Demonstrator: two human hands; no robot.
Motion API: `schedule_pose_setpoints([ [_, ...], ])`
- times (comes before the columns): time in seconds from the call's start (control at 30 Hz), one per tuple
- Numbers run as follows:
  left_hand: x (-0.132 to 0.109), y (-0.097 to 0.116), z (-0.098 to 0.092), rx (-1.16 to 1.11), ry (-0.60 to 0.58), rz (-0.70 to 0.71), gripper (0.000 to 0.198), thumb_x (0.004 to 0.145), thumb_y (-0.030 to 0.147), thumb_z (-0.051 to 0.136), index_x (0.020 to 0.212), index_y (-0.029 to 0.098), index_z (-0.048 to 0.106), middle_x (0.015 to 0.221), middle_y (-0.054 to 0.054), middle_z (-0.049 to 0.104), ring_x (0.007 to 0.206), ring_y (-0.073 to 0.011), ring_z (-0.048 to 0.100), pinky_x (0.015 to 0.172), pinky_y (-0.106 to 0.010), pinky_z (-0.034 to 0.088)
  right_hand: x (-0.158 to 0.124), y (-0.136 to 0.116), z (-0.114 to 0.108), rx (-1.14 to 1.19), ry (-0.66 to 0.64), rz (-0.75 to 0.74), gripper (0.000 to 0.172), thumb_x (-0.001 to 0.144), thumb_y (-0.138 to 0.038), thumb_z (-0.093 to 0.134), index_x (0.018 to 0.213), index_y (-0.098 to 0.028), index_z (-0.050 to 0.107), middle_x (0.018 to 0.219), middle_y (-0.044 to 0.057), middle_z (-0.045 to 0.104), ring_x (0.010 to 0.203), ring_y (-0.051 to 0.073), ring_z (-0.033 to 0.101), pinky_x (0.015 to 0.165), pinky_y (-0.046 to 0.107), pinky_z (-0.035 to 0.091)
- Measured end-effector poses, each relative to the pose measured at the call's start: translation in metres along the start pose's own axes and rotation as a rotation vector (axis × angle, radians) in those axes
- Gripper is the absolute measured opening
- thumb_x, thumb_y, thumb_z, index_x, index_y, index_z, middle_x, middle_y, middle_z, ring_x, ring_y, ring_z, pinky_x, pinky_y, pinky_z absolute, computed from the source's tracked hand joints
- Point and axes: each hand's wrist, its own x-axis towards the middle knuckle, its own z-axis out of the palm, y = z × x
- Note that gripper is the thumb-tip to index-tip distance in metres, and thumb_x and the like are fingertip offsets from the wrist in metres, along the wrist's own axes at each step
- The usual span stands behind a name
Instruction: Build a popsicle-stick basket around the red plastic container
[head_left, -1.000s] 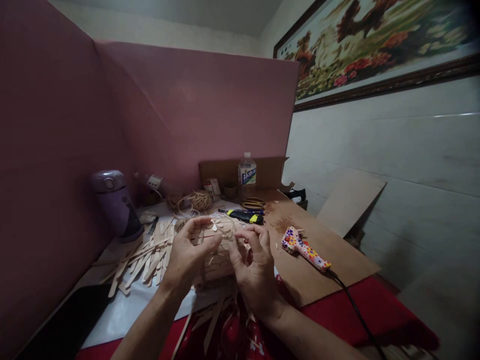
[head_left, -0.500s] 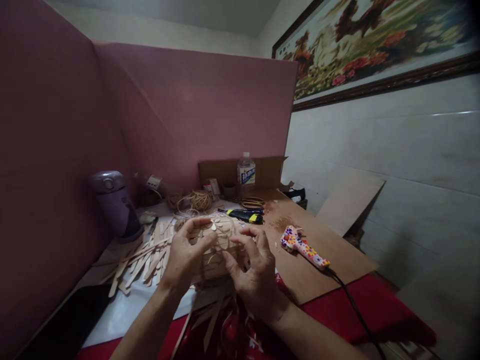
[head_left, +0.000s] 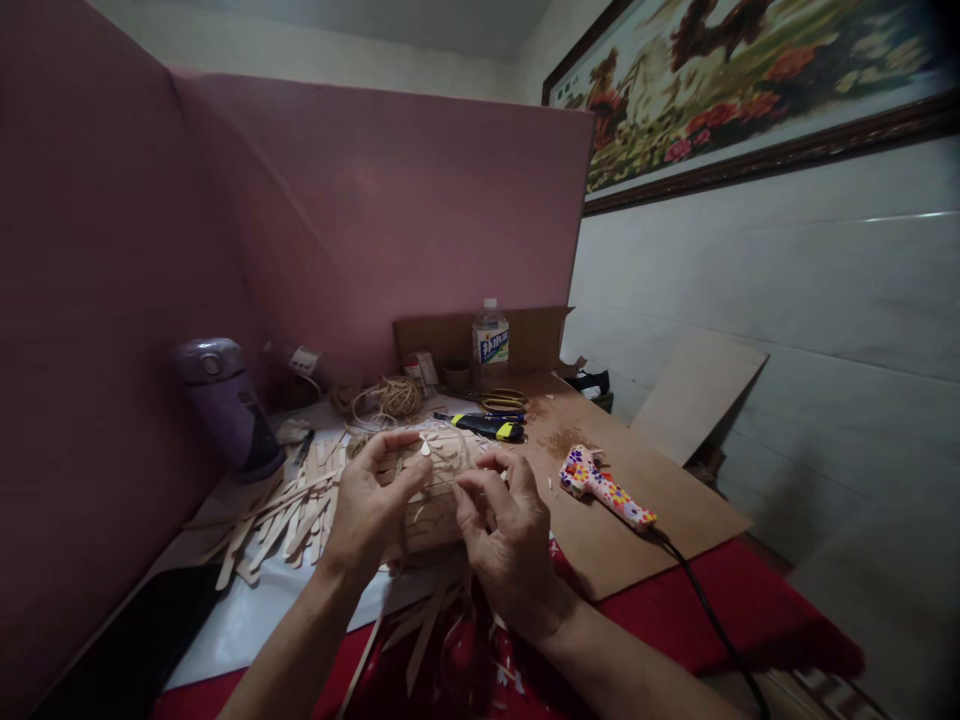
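A craft piece made of pale wooden sticks [head_left: 435, 522], with twine around it, sits between my hands. My left hand [head_left: 375, 490] grips it from the left, fingers over the top edge and thumb on the front face. A small white petal-shaped piece [head_left: 425, 447] shows near the left thumb. On the right side, my right hand [head_left: 506, 520] has thumb and index finger pinched together at a thin strand of twine [head_left: 444, 484] on the front face. The other right fingers are curled, and the exact fingertip contact is partly hidden.
Loose wooden sticks [head_left: 300, 515] lie left, near a purple flask [head_left: 229, 410]. Behind are a twine ball [head_left: 399, 396], a utility knife [head_left: 487, 428], scissors [head_left: 504, 400] and a plastic bottle [head_left: 491, 345]. A flowered glue gun [head_left: 606, 488] with a black cord lies on cardboard [head_left: 637, 560].
My right thumb and index finger have closed from apart into a pinch by the front face. My left hand keeps its grip on the craft piece. The view has shifted slightly.
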Motion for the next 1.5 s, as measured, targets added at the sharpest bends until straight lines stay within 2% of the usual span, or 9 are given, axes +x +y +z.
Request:
schedule_pose_setpoints([
  [0.2, 0.001, -0.001, 0.0, 0.008, 0.006, 0.021, 0.042, 0.069, 0.046, 0.072, 0.098, 0.016, 0.065, 0.092, -0.005, 0.069, 0.085, -0.0178, 0.063, 0.074, -0.027, 0.049, 0.0, 0.0, 0.0, 0.029, 0.001, 0.039, 0.01, 0.084, -0.011, 0.057, 0.086, -0.02, 0.063, 0.098, 0.006, 0.053, 0.09, 0.018, 0.056, 0.079, 0.033, 0.051],
  [0.47, 0.001, -0.002, 0.001, -0.09, -0.051, -0.041, 0.058, 0.052, 0.036, 0.084, 0.101, 0.015, 0.06, 0.085, -0.004, 0.068, 0.074, -0.0166, 0.063, 0.065, -0.026, 0.051, -0.002, 0.001, 0.002, 0.07, 0.007, 0.05, 0.011, 0.084, -0.012, 0.057, 0.087, -0.02, 0.064, 0.098, 0.007, 0.053, 0.09, 0.018, 0.056, 0.078, 0.033, 0.052],
  [0.67, 0.001, -0.002, 0.003, -0.041, -0.029, -0.019, 0.054, 0.054, 0.035, 0.082, 0.099, 0.016, 0.059, 0.082, -0.002, 0.066, 0.071, -0.0142, 0.06, 0.064, -0.025, 0.05, -0.004, 0.0, 0.001, 0.102, -0.026, 0.058, 0.013, 0.085, -0.011, 0.056, 0.089, -0.02, 0.064, 0.098, 0.006, 0.051, 0.089, 0.017, 0.056, 0.076, 0.032, 0.052],
  [0.93, 0.0, 0.0, 0.003, 0.059, 0.003, 0.003, 0.052, 0.057, 0.04, 0.079, 0.099, 0.017, 0.061, 0.088, -0.003, 0.065, 0.078, -0.0179, 0.061, 0.067, -0.028, 0.05, -0.005, 0.002, 0.003, 0.187, -0.029, 0.08, 0.014, 0.086, -0.01, 0.055, 0.09, -0.02, 0.062, 0.099, 0.005, 0.048, 0.09, 0.016, 0.054, 0.079, 0.03, 0.052],
  [1.07, -0.002, 0.001, 0.005, 0.145, 0.064, 0.045, 0.05, 0.055, 0.043, 0.078, 0.096, 0.017, 0.066, 0.093, -0.006, 0.063, 0.09, -0.0239, 0.061, 0.077, -0.035, 0.051, -0.004, 0.002, 0.004, 0.205, -0.038, 0.072, 0.015, 0.086, -0.008, 0.054, 0.091, -0.019, 0.062, 0.099, 0.005, 0.047, 0.092, 0.016, 0.052, 0.081, 0.03, 0.051],
  [1.27, -0.004, 0.001, 0.004, 0.438, 0.233, 0.258, 0.034, 0.069, 0.051, 0.067, 0.086, 0.022, 0.073, 0.11, -0.01, 0.053, 0.112, -0.0302, 0.052, 0.099, -0.048, 0.042, -0.004, 0.001, 0.005, 0.215, -0.04, 0.041, 0.02, 0.084, -0.005, 0.052, 0.092, -0.019, 0.063, 0.096, 0.005, 0.048, 0.087, 0.015, 0.052, 0.075, 0.029, 0.052],
  [1.37, 0.001, 0.001, -0.001, 0.482, 0.156, 0.396, 0.026, 0.081, 0.043, 0.057, 0.081, 0.021, 0.071, 0.126, -0.009, 0.054, 0.131, -0.0305, 0.04, 0.111, -0.048, 0.029, -0.004, 0.001, 0.005, 0.219, -0.038, 0.031, 0.02, 0.084, -0.004, 0.053, 0.093, -0.02, 0.062, 0.098, 0.005, 0.048, 0.09, 0.016, 0.053, 0.079, 0.03, 0.053],
  [1.43, 0.003, 0.002, -0.005, 0.412, 0.017, 0.399, 0.026, 0.086, 0.04, 0.052, 0.081, 0.021, 0.068, 0.115, -0.007, 0.064, 0.127, -0.0272, 0.046, 0.109, -0.043, 0.032, -0.004, 0.001, 0.006, 0.218, -0.044, 0.022, 0.02, 0.084, -0.004, 0.052, 0.092, -0.02, 0.062, 0.099, 0.005, 0.048, 0.091, 0.016, 0.053, 0.081, 0.031, 0.053],
  [1.5, 0.004, 0.003, -0.008, 0.374, -0.024, 0.354, 0.026, 0.087, 0.041, 0.052, 0.085, 0.02, 0.067, 0.107, -0.007, 0.068, 0.114, -0.0254, 0.057, 0.101, -0.04, 0.041, -0.005, 0.001, 0.006, 0.212, -0.049, 0.022, 0.019, 0.084, -0.005, 0.052, 0.091, -0.02, 0.062, 0.099, 0.005, 0.048, 0.09, 0.016, 0.053, 0.081, 0.032, 0.053],
])
